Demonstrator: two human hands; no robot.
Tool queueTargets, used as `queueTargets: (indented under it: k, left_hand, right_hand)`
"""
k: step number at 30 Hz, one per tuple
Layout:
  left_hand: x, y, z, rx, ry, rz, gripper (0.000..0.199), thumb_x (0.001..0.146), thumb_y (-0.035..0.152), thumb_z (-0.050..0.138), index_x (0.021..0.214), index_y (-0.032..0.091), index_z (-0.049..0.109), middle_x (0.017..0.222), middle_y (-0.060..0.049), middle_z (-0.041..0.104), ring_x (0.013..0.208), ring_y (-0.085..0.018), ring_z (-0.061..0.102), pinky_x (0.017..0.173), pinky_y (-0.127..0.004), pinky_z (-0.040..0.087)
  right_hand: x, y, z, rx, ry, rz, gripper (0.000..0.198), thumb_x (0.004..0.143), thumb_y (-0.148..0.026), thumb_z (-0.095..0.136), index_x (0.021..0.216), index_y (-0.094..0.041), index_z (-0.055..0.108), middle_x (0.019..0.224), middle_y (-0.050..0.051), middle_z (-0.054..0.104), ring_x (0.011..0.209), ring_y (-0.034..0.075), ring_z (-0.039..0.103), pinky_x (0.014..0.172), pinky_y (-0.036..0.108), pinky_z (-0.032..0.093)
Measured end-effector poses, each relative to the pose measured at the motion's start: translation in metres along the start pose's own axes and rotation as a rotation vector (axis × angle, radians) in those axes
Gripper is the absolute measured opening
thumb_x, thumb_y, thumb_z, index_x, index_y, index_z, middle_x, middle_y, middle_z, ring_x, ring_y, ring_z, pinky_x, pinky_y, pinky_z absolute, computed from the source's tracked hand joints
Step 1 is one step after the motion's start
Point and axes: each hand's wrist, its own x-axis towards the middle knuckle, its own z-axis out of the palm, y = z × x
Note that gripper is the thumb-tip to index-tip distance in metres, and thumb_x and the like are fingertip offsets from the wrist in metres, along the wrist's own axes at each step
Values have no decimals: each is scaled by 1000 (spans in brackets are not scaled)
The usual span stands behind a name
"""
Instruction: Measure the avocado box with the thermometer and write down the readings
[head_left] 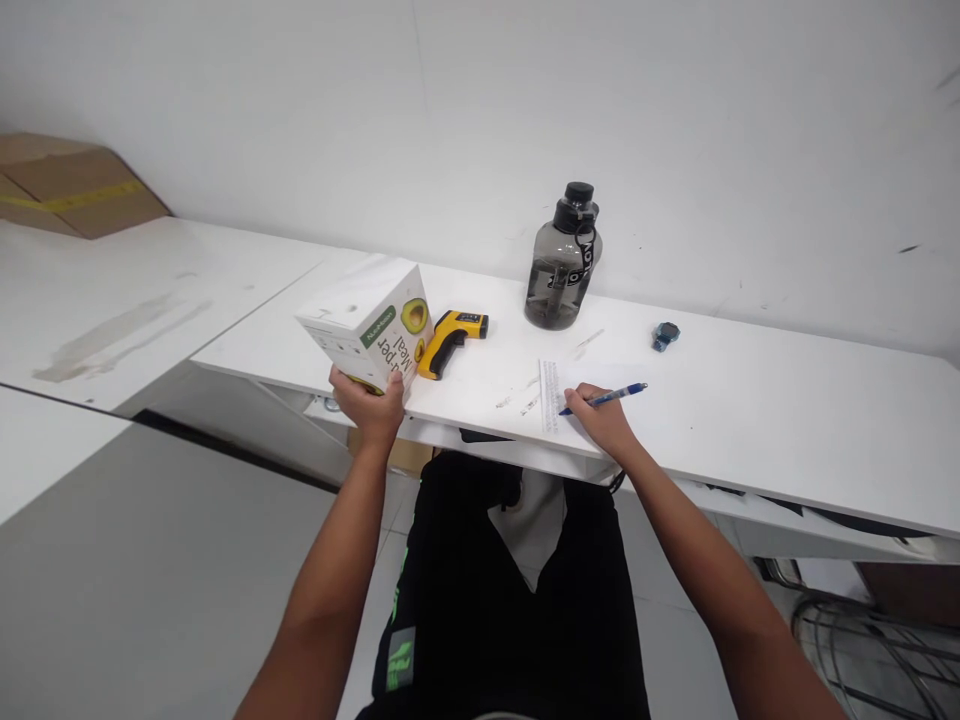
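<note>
My left hand (369, 405) grips the lower part of a white carton (352, 315) with avocado pictures and the word "Meal" on one side. The carton is tilted at the desk's front edge. In my right hand (600, 415) is a blue pen (619, 394), its tip down on a sheet of paper (551, 385) covered in small writing along its left part. My right hand rests on that sheet and hides some of it. Just right of the carton lies a yellow and black infrared thermometer (452, 342).
A large dark, see-through water bottle (559, 270) stands against the wall. To its right lies a small blue digital watch (665, 335). On the white desk's (787, 400) left neighbour sits a taped cardboard box (75, 185). A black wire rack (870, 650) is at lower right.
</note>
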Motion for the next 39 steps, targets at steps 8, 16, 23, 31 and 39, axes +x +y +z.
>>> queueTargets:
  k: [8,16,23,31,39]
  left_hand:
    - [0,1,0,17,67,5,78,66,39,67,130,14,29,124,-16,49,119,-30,47,100,-45,36]
    - [0,3,0,44,96,25,76,65,40,67,128,14,33,121,-15,52,114,-29,51,96,-44,40]
    - [0,2,0,4,75,28,79,66,41,66,130,14,30,123,-16,50,117,-30,49,98,-45,38]
    - [0,-1,1,58,98,27,78,65,37,68,130,14,32,121,-15,52,114,-30,51,95,-44,41]
    - [0,1,0,65,106,38,77,64,41,68,128,13,34,120,-16,53,113,-31,52,94,-45,42]
  right_hand:
    - [0,2,2,-7,13,-6,38,80,-42,50,52,-23,33,51,-4,37,55,14,39,55,28,32]
    - [0,1,1,-21,24,-7,37,82,-42,49,52,-23,36,52,-3,39,57,15,41,56,28,33]
    - [-1,1,1,-19,17,-15,38,81,-42,49,52,-23,33,52,-4,36,55,14,38,55,28,32]
    - [0,2,-2,26,78,13,35,81,-40,50,52,-22,41,52,-3,41,57,15,42,57,28,34]
    - [-1,-3,-2,92,90,-7,37,86,-47,47,60,-22,51,52,-4,45,56,15,46,60,29,37]
